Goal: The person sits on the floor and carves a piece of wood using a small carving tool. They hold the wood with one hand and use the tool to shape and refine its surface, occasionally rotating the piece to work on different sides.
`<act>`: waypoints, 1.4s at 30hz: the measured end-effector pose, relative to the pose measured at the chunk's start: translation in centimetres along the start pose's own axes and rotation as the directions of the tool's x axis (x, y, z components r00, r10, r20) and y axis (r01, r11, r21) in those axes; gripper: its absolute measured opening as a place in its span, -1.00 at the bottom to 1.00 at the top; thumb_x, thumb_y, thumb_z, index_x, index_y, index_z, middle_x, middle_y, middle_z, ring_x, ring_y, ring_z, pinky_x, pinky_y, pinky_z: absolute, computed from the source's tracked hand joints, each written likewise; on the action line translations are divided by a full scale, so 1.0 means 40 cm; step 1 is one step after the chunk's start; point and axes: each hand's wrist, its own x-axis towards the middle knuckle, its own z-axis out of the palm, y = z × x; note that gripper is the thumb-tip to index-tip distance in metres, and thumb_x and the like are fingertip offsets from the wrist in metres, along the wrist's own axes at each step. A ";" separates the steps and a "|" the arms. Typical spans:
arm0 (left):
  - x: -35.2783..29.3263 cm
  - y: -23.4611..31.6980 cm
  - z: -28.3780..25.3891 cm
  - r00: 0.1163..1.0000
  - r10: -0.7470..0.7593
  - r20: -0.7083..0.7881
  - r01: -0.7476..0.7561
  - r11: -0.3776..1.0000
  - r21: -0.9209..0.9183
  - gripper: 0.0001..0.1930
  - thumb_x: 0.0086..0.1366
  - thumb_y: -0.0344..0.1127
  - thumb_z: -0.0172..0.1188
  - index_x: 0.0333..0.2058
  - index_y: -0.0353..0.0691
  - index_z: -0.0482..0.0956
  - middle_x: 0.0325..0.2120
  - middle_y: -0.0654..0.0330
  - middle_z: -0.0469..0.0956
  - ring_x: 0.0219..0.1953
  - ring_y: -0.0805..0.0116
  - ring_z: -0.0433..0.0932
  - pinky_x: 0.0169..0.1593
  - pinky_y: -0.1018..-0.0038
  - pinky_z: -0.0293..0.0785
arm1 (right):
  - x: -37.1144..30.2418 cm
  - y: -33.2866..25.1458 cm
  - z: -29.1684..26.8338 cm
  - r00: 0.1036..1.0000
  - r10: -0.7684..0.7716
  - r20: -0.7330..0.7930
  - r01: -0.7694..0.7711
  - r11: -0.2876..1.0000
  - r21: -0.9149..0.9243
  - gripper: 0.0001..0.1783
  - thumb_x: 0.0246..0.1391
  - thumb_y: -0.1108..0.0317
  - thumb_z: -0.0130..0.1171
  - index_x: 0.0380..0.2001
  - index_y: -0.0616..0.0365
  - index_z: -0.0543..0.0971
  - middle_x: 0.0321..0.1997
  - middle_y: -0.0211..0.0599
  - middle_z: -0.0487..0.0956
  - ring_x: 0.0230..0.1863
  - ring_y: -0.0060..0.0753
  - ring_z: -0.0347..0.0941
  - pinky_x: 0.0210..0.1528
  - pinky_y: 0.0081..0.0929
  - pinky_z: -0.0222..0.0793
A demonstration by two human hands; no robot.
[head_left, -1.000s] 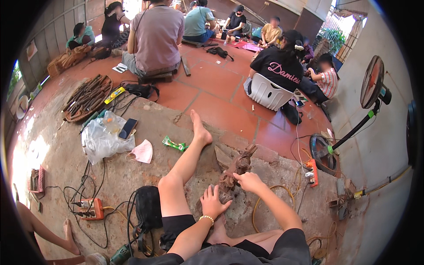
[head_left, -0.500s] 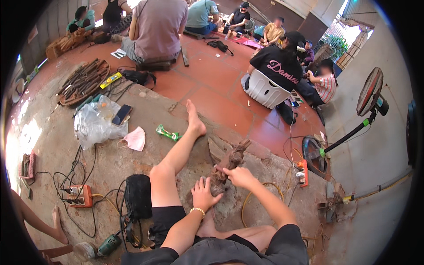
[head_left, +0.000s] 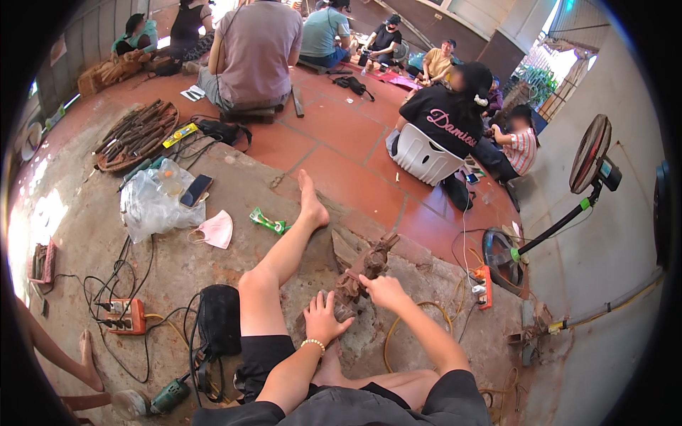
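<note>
A brown, knobbly carved piece of wood [head_left: 371,261] lies slanted on the rough ground between my legs, its far end pointing away to the right. My left hand [head_left: 325,321], with a beaded bracelet at the wrist, rests against its near end with fingers stretched and spread. On the right side of the wood, my right hand [head_left: 384,292] is closed, the forefinger reaching toward its middle. Whatever may be in those curled fingers is hidden. A flat wooden block [head_left: 344,250] sits beside the piece, on its left.
Left of my leg are a black bag [head_left: 219,319], green power tool [head_left: 169,396], orange power strip [head_left: 126,317], pink mask [head_left: 214,229], plastic bag [head_left: 153,209] and phone [head_left: 197,191]. A basket of tools [head_left: 138,135] lies farther off. A standing fan [head_left: 591,153] is at right; several people sit ahead.
The whole view has shifted slightly. My right hand has moved a little along the wood, while my left hand stays at its near end. The seated person in black has turned their head.
</note>
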 end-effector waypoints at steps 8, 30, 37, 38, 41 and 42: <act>0.002 0.012 0.004 1.000 -0.001 -0.003 0.001 1.000 -0.020 -0.13 -0.26 0.20 0.23 0.03 -0.15 0.21 0.02 -0.11 0.22 0.03 -0.04 0.23 -0.01 0.08 0.16 | 0.005 0.028 -0.004 1.000 0.011 -0.028 -0.011 1.000 -0.021 -0.58 -0.06 0.23 0.03 -0.05 -0.42 0.39 -0.48 -0.20 0.54 -0.42 -0.15 0.49 -0.40 -0.27 0.40; 0.003 0.009 -0.006 1.000 -0.010 -0.019 0.010 1.000 -0.019 -0.13 -0.26 0.19 0.24 0.03 -0.15 0.22 0.02 -0.13 0.22 0.04 -0.03 0.21 0.01 0.11 0.14 | 0.006 0.021 0.060 0.985 -0.008 -0.175 0.009 1.000 0.009 -0.53 -0.06 0.26 0.02 0.00 -0.37 0.33 -0.59 -0.14 0.50 -0.54 -0.11 0.46 -0.50 -0.22 0.36; 0.004 0.001 0.001 1.000 -0.012 -0.006 0.011 1.000 -0.029 -0.13 -0.26 0.19 0.24 0.03 -0.14 0.22 0.02 -0.12 0.21 0.04 -0.03 0.20 0.01 0.09 0.13 | 0.021 0.027 0.011 0.977 -0.201 -0.072 0.183 0.963 -0.198 -0.58 -0.07 0.23 0.03 -0.06 -0.40 0.39 -0.64 -0.22 0.49 -0.60 -0.17 0.44 -0.55 -0.27 0.34; 0.009 -0.005 0.006 1.000 -0.013 -0.018 0.013 0.999 -0.032 -0.13 -0.26 0.20 0.24 0.03 -0.14 0.22 0.02 -0.11 0.21 0.04 -0.03 0.20 0.01 0.09 0.13 | 0.035 0.043 -0.002 0.980 -0.171 -0.104 0.151 0.973 -0.177 -0.57 -0.08 0.25 0.02 -0.06 -0.41 0.38 -0.64 -0.21 0.49 -0.60 -0.17 0.44 -0.56 -0.27 0.34; -0.006 0.006 0.003 1.000 -0.002 -0.016 0.001 1.000 -0.028 -0.13 -0.26 0.18 0.24 0.03 -0.13 0.22 0.02 -0.08 0.22 0.03 0.01 0.21 0.00 0.11 0.13 | 0.047 0.101 -0.001 0.982 -0.091 -0.166 0.073 0.991 -0.115 -0.52 -0.08 0.29 0.01 -0.03 -0.44 0.34 -0.66 -0.20 0.48 -0.60 -0.16 0.44 -0.58 -0.25 0.34; 0.001 0.004 -0.003 1.000 -0.006 -0.029 0.005 1.000 -0.019 -0.13 -0.26 0.18 0.24 0.04 -0.13 0.22 0.02 -0.07 0.22 0.03 0.02 0.21 0.00 0.12 0.13 | 0.037 0.057 0.001 0.983 -0.097 -0.157 0.077 0.989 -0.127 -0.54 -0.08 0.28 0.01 -0.04 -0.43 0.37 -0.65 -0.18 0.48 -0.58 -0.15 0.44 -0.57 -0.25 0.34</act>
